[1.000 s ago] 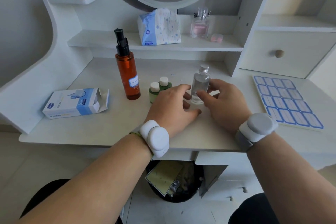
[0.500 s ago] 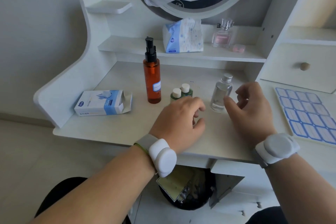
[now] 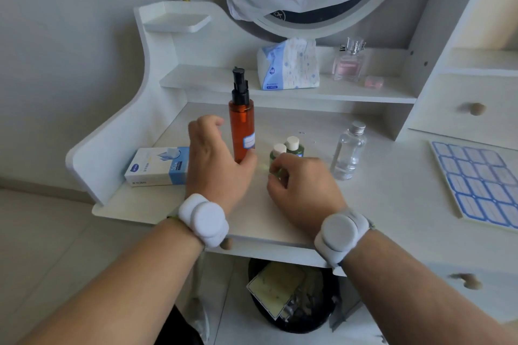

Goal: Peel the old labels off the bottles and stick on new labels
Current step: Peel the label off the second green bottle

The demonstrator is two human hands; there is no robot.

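Although the amber pump bottle (image 3: 241, 128) stands tall and narrow on the bench (image 3: 392, 199), it looks like a rigid, smooth plastic cylinder, light enough for one hand but easy to tip, so it is best taken low round the body, clear of the blue-edged label (image 3: 250, 142) on its right flank. The left hand (image 3: 217, 161) is cupped at its base, thumb against the lower front and fingers curving behind; whether they have closed on it I cannot tell, as the bottle hides them. The right hand (image 3: 301, 186) sits just to the right, fingers curled at the nearer of two small green bottles (image 3: 277, 158) with white caps, seemingly pinching it, though the fingertips blur into the bottle. These little bottles should be light and slick, and any labels on them are covered by the hand.

Further right of that hand, standing free, is a clear bottle (image 3: 349, 151) with a silver cap; no label shows on it. The sheet of new labels (image 3: 480, 185) lies well off to the right, cut by the frame edge. Behind the left hand a white-and-blue carton (image 3: 157, 166) is partly hidden.
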